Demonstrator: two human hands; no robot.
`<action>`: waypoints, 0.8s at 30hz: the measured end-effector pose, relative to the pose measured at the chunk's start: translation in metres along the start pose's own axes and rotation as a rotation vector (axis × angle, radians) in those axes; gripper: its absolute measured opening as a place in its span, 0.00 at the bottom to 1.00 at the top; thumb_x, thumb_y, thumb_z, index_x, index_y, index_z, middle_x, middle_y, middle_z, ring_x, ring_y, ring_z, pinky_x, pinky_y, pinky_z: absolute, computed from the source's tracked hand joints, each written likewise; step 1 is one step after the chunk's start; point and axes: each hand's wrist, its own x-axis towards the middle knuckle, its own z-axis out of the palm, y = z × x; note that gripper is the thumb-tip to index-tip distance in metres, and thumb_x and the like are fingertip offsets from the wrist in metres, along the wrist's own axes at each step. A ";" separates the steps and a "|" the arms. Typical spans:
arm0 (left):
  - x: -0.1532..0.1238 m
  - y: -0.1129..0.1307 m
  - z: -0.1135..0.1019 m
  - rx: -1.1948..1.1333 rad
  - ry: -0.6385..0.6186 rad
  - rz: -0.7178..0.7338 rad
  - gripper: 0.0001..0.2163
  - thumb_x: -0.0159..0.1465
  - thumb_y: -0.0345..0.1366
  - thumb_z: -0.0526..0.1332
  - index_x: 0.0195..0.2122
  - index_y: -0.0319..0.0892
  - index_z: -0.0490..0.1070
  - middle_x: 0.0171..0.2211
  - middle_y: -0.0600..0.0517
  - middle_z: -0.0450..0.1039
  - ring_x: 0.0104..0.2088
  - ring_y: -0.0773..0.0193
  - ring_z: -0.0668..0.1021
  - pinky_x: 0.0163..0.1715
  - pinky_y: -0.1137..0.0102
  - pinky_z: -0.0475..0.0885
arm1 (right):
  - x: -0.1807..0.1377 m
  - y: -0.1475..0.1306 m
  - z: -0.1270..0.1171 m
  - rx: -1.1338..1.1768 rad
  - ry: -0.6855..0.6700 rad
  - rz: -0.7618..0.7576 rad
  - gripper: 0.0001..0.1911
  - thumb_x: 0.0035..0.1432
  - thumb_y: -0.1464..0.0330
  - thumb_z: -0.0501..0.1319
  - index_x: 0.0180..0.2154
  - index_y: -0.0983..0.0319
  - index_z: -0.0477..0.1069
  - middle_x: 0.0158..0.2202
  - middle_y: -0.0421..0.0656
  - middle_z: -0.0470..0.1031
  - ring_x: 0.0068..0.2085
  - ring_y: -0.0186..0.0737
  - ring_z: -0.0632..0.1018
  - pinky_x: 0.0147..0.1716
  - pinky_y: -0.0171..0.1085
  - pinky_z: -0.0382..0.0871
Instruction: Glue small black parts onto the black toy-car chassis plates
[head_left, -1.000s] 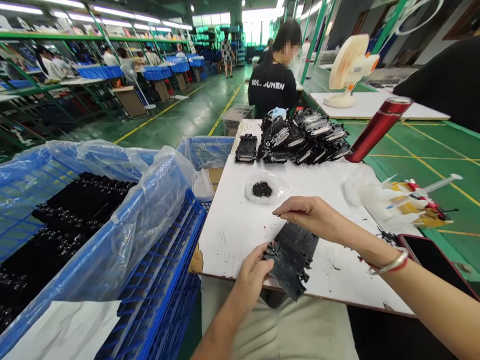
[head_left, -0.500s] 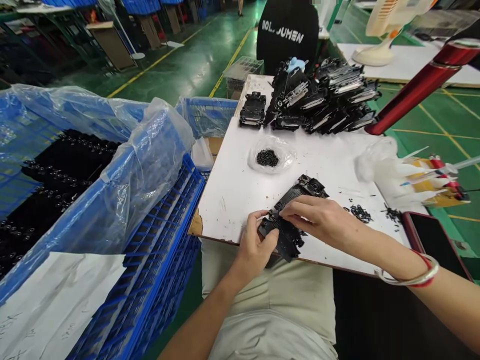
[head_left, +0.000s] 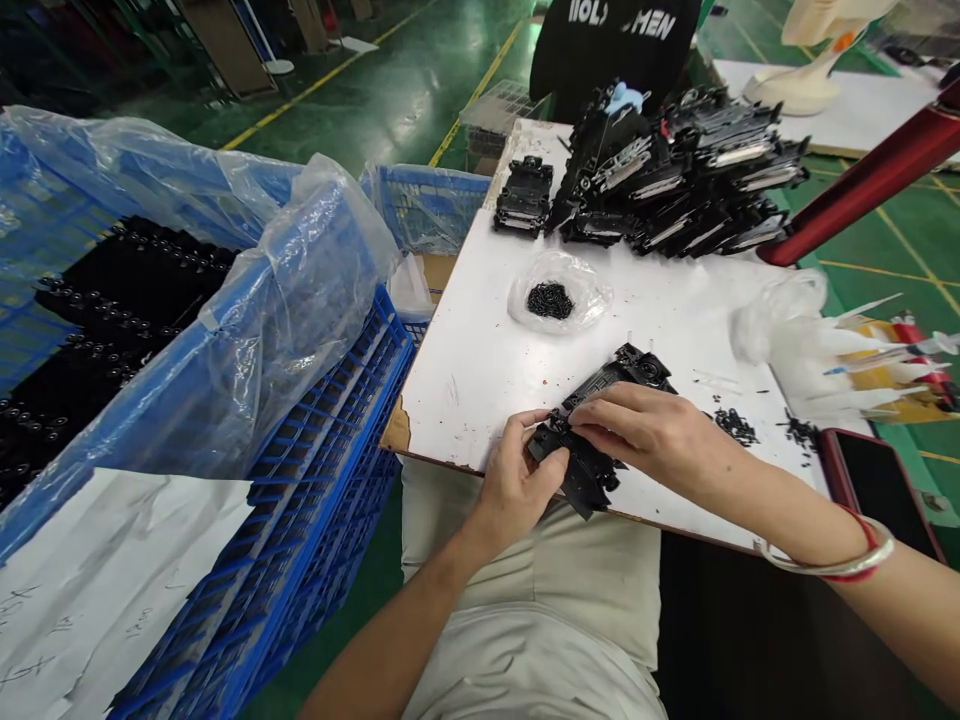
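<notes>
A flat black plastic part (head_left: 628, 372) lies at the near edge of the white board (head_left: 480, 360) over my lap. My left hand (head_left: 517, 482) grips its near left corner, fingers curled around it. My right hand (head_left: 651, 432) rests on top of the part with fingertips pinched together at its left end; what they pinch, if anything, is too small to see. A clear bag of small black screws (head_left: 550, 299) sits just beyond the part.
A stack of finished black parts (head_left: 675, 180) fills the board's far end. A blue crate lined with plastic (head_left: 247, 330) holds more black parts on my left. A phone (head_left: 877, 482), loose screws (head_left: 735, 424) and a red cylinder (head_left: 862, 190) are on the right. A person in black sits ahead.
My view has tilted down. My right hand came down from above the part onto its left end, and the part now lies turned with its far end pointing away to the right.
</notes>
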 end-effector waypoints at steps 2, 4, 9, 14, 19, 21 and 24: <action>0.000 0.001 -0.001 0.002 -0.008 -0.016 0.17 0.61 0.33 0.58 0.51 0.40 0.61 0.39 0.51 0.74 0.43 0.64 0.75 0.43 0.71 0.71 | 0.000 0.001 0.002 -0.039 0.000 -0.020 0.08 0.67 0.72 0.52 0.38 0.65 0.69 0.33 0.46 0.74 0.33 0.38 0.75 0.30 0.35 0.70; -0.001 0.001 -0.002 0.001 -0.009 -0.017 0.17 0.61 0.33 0.59 0.51 0.41 0.61 0.38 0.51 0.74 0.43 0.64 0.75 0.43 0.71 0.71 | -0.001 0.001 0.004 -0.076 -0.017 -0.028 0.07 0.67 0.72 0.53 0.38 0.66 0.69 0.32 0.46 0.73 0.33 0.38 0.74 0.30 0.36 0.69; 0.000 -0.003 -0.002 -0.010 -0.003 0.015 0.16 0.61 0.33 0.59 0.50 0.41 0.61 0.38 0.52 0.74 0.41 0.65 0.76 0.43 0.72 0.71 | 0.000 -0.001 0.006 -0.161 -0.044 -0.048 0.06 0.65 0.74 0.55 0.36 0.67 0.69 0.29 0.44 0.70 0.31 0.39 0.72 0.29 0.38 0.67; 0.000 -0.007 -0.001 0.005 -0.002 0.056 0.16 0.61 0.33 0.59 0.50 0.41 0.61 0.38 0.52 0.74 0.42 0.64 0.76 0.43 0.70 0.71 | 0.006 -0.003 0.002 -0.281 -0.091 -0.106 0.08 0.64 0.76 0.55 0.32 0.67 0.70 0.26 0.42 0.66 0.28 0.38 0.69 0.27 0.38 0.65; 0.000 -0.007 -0.002 0.061 0.016 0.066 0.15 0.61 0.33 0.59 0.49 0.42 0.62 0.38 0.52 0.75 0.45 0.62 0.76 0.45 0.69 0.70 | 0.013 -0.005 -0.002 -0.407 -0.127 -0.192 0.11 0.64 0.76 0.54 0.28 0.65 0.68 0.25 0.42 0.65 0.26 0.37 0.67 0.27 0.38 0.63; 0.000 -0.007 -0.002 0.080 0.022 0.071 0.15 0.61 0.34 0.59 0.49 0.42 0.62 0.39 0.51 0.75 0.45 0.61 0.76 0.45 0.68 0.71 | 0.015 -0.006 -0.002 -0.433 -0.158 -0.193 0.12 0.64 0.76 0.53 0.28 0.65 0.67 0.25 0.42 0.65 0.26 0.37 0.67 0.27 0.38 0.63; 0.000 -0.009 -0.002 0.098 0.026 0.085 0.15 0.61 0.34 0.60 0.49 0.42 0.62 0.40 0.50 0.75 0.45 0.61 0.76 0.45 0.68 0.71 | 0.017 -0.007 -0.002 -0.455 -0.179 -0.191 0.12 0.64 0.76 0.53 0.27 0.64 0.66 0.24 0.42 0.65 0.25 0.37 0.67 0.26 0.38 0.62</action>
